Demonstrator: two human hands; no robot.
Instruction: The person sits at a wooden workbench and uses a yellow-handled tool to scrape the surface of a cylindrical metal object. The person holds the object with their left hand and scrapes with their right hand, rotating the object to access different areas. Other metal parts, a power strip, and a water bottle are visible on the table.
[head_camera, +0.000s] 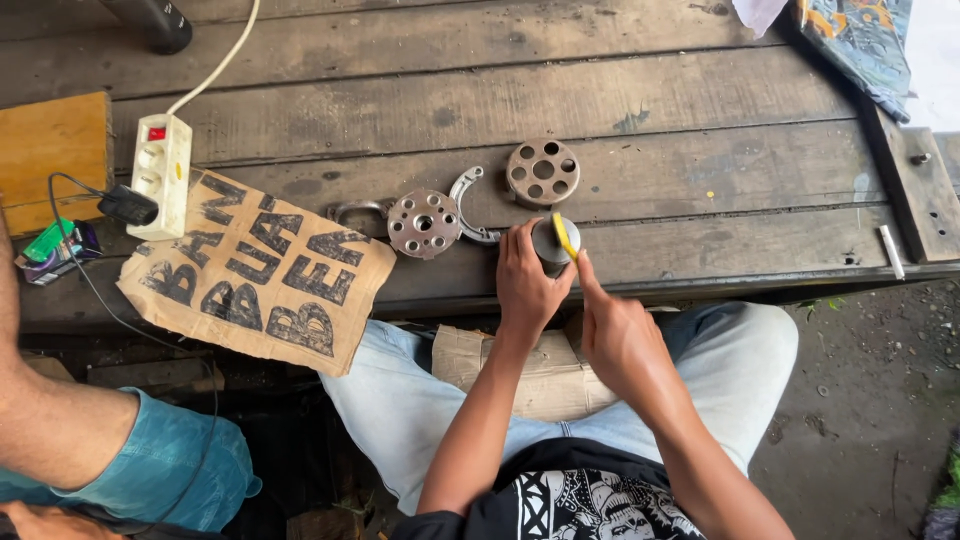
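My left hand (523, 282) grips a small grey metal cylinder (548, 246) standing at the front edge of the dark wooden bench (640, 90). My right hand (612, 330) holds a thin yellow tool (565, 236) whose tip rests on the cylinder's top. Just behind the cylinder lies a round metal disc with several holes (542, 172). A second perforated disc (424, 223) sits to the left, on top of a curved metal bracket (466, 200).
A torn piece of brown cardboard with black lettering (255, 270) hangs over the bench edge. A white power strip (161, 172) with a black plug (126, 205), a wooden block (52, 155) and a lighter (48, 240) lie at left. Another person's arm and teal-clad leg (150, 460) are at lower left.
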